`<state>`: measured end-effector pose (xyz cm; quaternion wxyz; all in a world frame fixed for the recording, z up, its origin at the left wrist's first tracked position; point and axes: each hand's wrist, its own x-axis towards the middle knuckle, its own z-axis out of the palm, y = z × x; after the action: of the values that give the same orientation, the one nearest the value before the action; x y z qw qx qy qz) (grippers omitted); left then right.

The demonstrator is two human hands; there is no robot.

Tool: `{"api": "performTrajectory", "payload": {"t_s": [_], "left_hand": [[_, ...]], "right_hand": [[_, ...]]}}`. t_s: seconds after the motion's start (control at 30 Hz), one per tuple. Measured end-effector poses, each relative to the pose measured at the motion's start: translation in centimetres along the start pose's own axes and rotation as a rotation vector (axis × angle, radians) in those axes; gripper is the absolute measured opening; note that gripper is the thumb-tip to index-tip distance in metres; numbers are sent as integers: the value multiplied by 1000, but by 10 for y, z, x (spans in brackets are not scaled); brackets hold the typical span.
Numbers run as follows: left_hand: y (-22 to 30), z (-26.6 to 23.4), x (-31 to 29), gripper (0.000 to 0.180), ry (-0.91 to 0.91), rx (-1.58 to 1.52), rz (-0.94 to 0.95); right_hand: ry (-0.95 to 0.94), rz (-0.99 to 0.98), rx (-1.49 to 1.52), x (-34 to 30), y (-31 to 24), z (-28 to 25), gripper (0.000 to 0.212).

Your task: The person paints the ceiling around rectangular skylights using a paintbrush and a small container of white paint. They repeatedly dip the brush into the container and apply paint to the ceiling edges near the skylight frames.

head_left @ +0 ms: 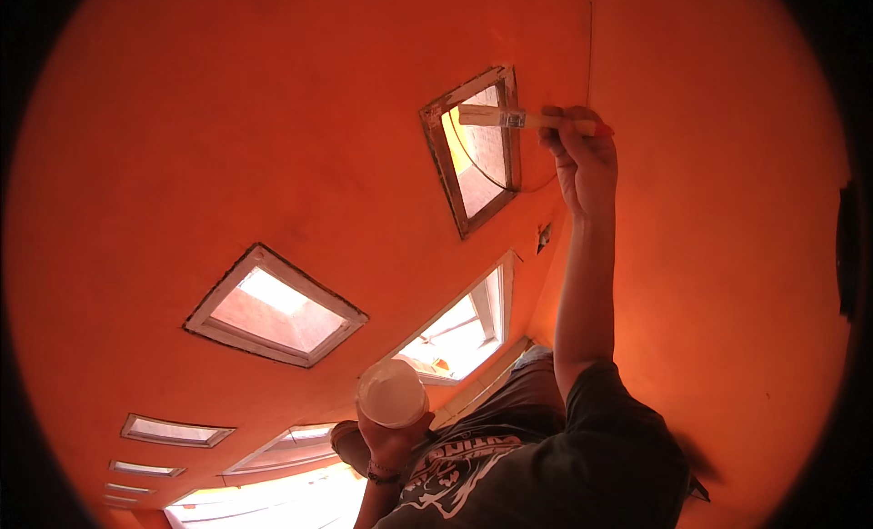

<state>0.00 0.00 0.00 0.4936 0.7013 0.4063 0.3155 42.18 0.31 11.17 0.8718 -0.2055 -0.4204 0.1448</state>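
My right hand (585, 161), raised high, is closed round the handle of a flat paintbrush (512, 119). The brush lies nearly level, its pale bristles pointing left across a small slanted window (505, 170) with a worn wooden frame. Whether the bristles touch the frame or pane, I cannot tell. Lower down, in front of my body, my left hand (389, 443) grips a round white tub (393, 394). Its contents cannot be made out. A bracelet sits on the left wrist.
Orange walls (273, 120) surround me. A thin dark cable (591, 38) runs down and loops past the small window. Below that window is a dark hole (543, 238) in the wall. Another framed window (277, 306) and a larger bright window (455, 334) lie lower left.
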Motion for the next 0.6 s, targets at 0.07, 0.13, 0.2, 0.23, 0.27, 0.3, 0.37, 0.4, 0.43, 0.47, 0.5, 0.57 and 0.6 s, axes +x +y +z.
{"api": "performTrajectory", "payload": {"t_s": [0.07,0.13,0.2,0.23,0.27,0.3,0.37,0.4,0.43,0.47,0.5,0.57,0.6], "left_hand": [[2,0,0,81,3,-39,-32],[-1,-3,0,81,12,14,3],[0,-4,-1,80,23,64,11],[4,-3,-2,80,30,86,1],[6,-3,-3,80,37,109,-8],[4,-3,-3,80,37,106,5],[-4,-2,-4,79,39,100,32],[-3,-1,-4,75,69,65,39],[2,2,-4,70,99,30,46],[5,3,-3,66,129,-5,53],[8,2,-3,66,121,19,42],[12,1,-3,67,102,65,18],[9,0,-2,71,77,44,20]], "right_hand": [[-26,24,17,-4,-2,7,17],[-39,21,-8,-6,-3,19,16],[-52,14,-28,-5,-1,28,16],[-58,10,-36,-4,-1,31,16],[-64,5,-42,-3,0,33,16],[-51,17,-48,-1,-1,34,15],[-25,41,-60,3,-1,35,14],[-5,44,-94,5,-1,37,15],[14,47,-128,8,-1,40,15],[35,50,-162,10,0,42,16],[46,28,-174,12,1,43,16],[70,-15,-199,15,6,42,18],[66,-11,-221,15,6,39,18]]}}
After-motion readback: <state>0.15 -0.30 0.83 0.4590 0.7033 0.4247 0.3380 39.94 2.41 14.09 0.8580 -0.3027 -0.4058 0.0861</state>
